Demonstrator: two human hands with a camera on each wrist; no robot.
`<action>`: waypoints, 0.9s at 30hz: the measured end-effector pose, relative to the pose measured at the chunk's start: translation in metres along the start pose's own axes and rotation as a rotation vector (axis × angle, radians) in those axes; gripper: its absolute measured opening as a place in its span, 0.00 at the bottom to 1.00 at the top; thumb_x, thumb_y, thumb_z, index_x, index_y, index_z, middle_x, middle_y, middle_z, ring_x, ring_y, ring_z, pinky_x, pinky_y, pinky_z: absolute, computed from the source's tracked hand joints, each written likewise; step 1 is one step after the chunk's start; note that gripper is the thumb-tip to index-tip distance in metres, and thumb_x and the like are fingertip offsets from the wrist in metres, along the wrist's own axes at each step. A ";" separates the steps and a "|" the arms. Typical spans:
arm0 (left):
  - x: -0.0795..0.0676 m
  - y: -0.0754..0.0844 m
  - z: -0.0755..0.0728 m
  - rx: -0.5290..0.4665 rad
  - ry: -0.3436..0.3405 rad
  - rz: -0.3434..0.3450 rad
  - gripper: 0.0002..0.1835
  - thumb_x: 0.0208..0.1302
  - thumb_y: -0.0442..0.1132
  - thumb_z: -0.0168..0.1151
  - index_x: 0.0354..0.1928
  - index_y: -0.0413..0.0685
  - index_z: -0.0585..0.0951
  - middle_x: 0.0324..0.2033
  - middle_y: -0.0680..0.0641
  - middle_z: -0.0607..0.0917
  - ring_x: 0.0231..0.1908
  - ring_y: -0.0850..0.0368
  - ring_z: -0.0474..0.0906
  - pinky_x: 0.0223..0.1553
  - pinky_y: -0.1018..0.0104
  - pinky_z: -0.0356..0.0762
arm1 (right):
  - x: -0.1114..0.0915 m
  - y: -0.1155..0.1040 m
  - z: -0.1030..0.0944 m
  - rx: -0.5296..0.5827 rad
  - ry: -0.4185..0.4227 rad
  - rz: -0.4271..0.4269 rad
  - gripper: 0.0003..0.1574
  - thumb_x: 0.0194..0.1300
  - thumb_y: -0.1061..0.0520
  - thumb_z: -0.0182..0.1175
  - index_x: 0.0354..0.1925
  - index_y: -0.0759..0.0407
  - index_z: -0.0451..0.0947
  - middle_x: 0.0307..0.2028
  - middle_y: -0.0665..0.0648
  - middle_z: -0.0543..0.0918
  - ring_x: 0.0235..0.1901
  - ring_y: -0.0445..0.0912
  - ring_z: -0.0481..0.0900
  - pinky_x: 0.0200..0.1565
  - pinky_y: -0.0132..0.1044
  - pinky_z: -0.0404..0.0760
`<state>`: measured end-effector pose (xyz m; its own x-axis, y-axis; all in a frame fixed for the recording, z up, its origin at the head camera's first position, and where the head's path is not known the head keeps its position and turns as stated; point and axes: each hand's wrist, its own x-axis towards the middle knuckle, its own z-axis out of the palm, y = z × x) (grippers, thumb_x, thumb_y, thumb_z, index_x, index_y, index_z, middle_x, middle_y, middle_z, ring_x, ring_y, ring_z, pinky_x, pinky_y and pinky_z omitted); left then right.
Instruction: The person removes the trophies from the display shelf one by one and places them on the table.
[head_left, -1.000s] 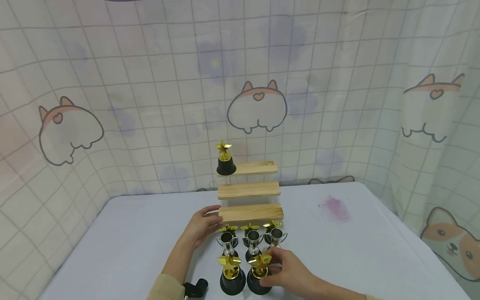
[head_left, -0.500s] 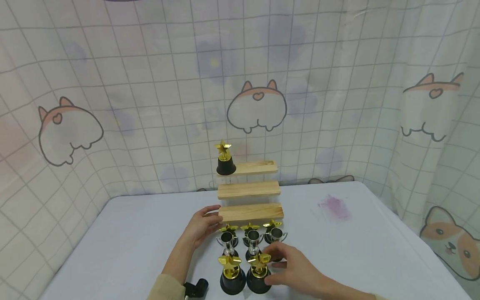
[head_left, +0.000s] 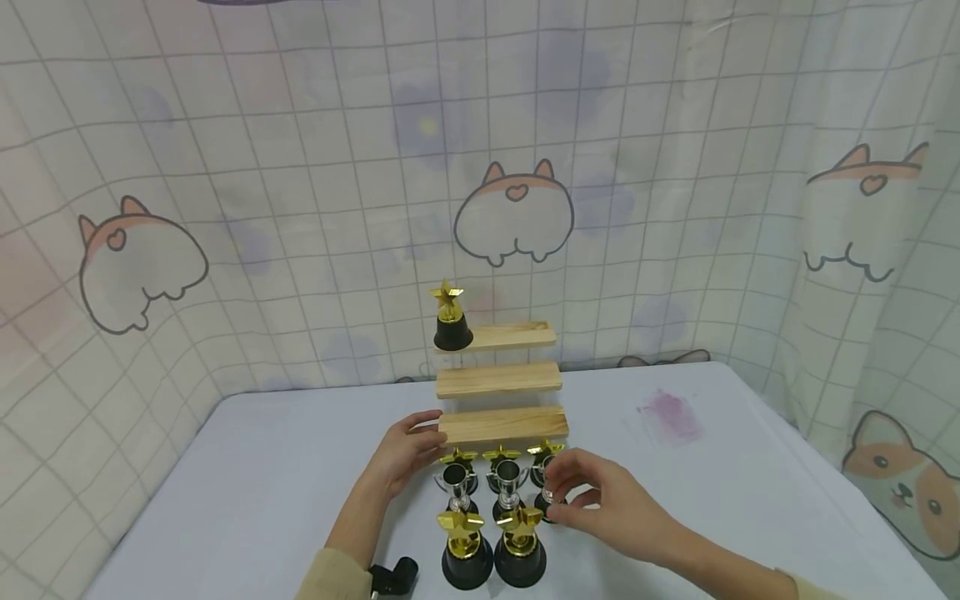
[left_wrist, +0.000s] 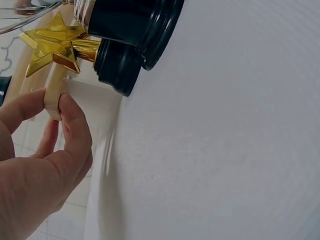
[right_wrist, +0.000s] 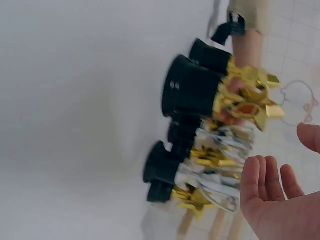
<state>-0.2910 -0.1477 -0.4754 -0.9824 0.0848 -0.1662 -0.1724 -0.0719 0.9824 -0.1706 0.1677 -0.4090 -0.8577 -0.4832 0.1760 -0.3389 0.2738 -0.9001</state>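
My left hand (head_left: 405, 454) pinches the left end of the lowest wooden shelf board (head_left: 502, 426). The left wrist view shows the thumb and fingers on that board end (left_wrist: 52, 104), close to a gold star trophy (left_wrist: 55, 45). My right hand (head_left: 611, 504), its fingers loosely curved, holds nothing. It is beside the rightmost silver cup trophy (head_left: 545, 502) and partly hides it. Two gold star trophies with black bases, the left one (head_left: 466, 558) and the right one (head_left: 521, 557), stand upright in front. In the right wrist view, thumb and fingers (right_wrist: 265, 185) are apart.
Another gold star trophy (head_left: 452, 321) stands at the left end of the top board (head_left: 517, 336). The middle board (head_left: 498, 381) lies between. Behind the front pair are rows of silver cups (head_left: 455, 479) and star trophies (head_left: 501, 454). A black object (head_left: 397, 577) sits by the left sleeve.
My right hand has let go of the right front star trophy and moved up and to the right. That trophy stays beside its neighbour. The left hand has kept its place.
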 end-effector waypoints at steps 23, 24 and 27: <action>0.001 -0.001 0.000 -0.011 -0.003 -0.009 0.30 0.65 0.28 0.67 0.68 0.33 0.72 0.61 0.30 0.74 0.52 0.44 0.81 0.53 0.56 0.85 | 0.082 -0.029 -0.046 -0.100 0.161 -0.031 0.16 0.73 0.56 0.64 0.54 0.63 0.78 0.48 0.58 0.83 0.50 0.50 0.81 0.51 0.40 0.82; 0.001 0.000 0.000 -0.010 -0.003 -0.007 0.30 0.65 0.28 0.67 0.68 0.33 0.72 0.61 0.29 0.74 0.52 0.44 0.81 0.53 0.56 0.85 | 0.087 -0.030 -0.047 -0.096 0.166 -0.031 0.16 0.73 0.56 0.64 0.54 0.63 0.78 0.48 0.58 0.83 0.50 0.51 0.80 0.50 0.40 0.83; -0.001 0.001 0.000 -0.009 0.000 -0.009 0.30 0.65 0.28 0.67 0.68 0.34 0.72 0.61 0.29 0.73 0.52 0.44 0.81 0.53 0.55 0.85 | 0.104 -0.032 -0.048 -0.099 0.184 -0.039 0.16 0.73 0.56 0.64 0.54 0.63 0.78 0.48 0.58 0.83 0.49 0.51 0.80 0.49 0.41 0.82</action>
<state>-0.2906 -0.1478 -0.4746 -0.9808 0.0853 -0.1752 -0.1820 -0.0801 0.9800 -0.2671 0.1484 -0.3426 -0.8962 -0.3372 0.2882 -0.4019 0.3421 -0.8494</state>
